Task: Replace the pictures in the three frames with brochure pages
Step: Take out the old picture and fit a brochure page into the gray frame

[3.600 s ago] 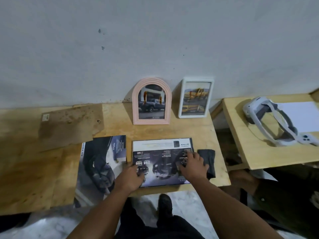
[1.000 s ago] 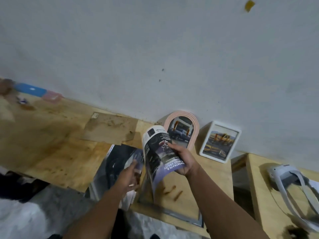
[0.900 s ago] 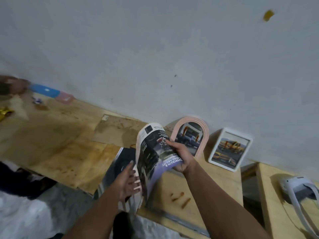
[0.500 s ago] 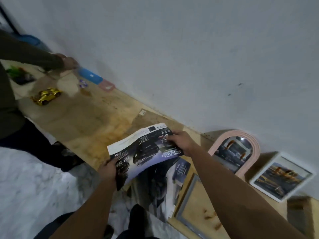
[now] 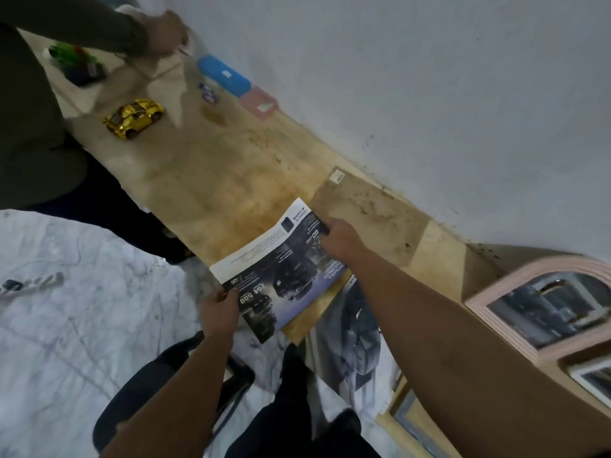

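I have the brochure page point(image 5: 281, 269) held out flat in the middle of the frame, over the front edge of the bench point(image 5: 231, 180). My left hand point(image 5: 220, 314) pinches its near lower corner, thumb on top. My right hand point(image 5: 340, 239) grips the far edge, fingers curled onto the printed side.

The sheet looks thin, glossy and light. I judge it will flop and crease if held by one corner alone, and the coating may slide between fingertips. Holding two opposite edges, as now, should keep it taut. A fold would show once it sits behind glass.

Another brochure sheet point(image 5: 355, 338) lies below it, hanging over the bench edge at lower centre. The pink arched frame point(image 5: 542, 305) stands at the right edge, with a white frame point(image 5: 591, 378) cut off below it. A third frame point(image 5: 406, 421) lies flat at lower right, apparently waiting for this page.

At upper left another person's hand point(image 5: 165, 34) works near a gold toy car point(image 5: 134, 118).
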